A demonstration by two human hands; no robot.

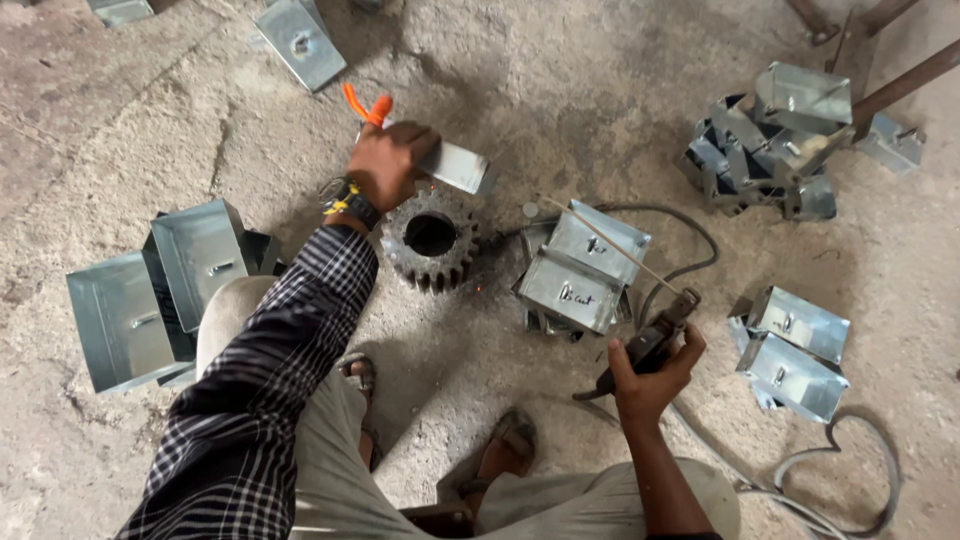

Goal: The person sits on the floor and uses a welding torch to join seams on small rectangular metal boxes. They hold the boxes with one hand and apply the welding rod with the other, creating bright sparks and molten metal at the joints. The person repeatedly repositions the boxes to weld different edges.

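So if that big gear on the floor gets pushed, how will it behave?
The gear looks like thick solid metal, so it is probably heavy for its size and stiff. It lies flat on the rough concrete floor, so it would likely scrape rather than roll or tip. Its teeth should give the left hand grip.

Metal workshop: concrete floor (560,80), welding electrode holder (650,345), sheet-metal boxes (580,265), gear (432,240).

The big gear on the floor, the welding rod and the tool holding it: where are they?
gear (405,255), head view, on its toothed rim.
welding rod (610,245), head view, mid-length.
electrode holder (650,340), head view, on its body, in the right hand (655,380).
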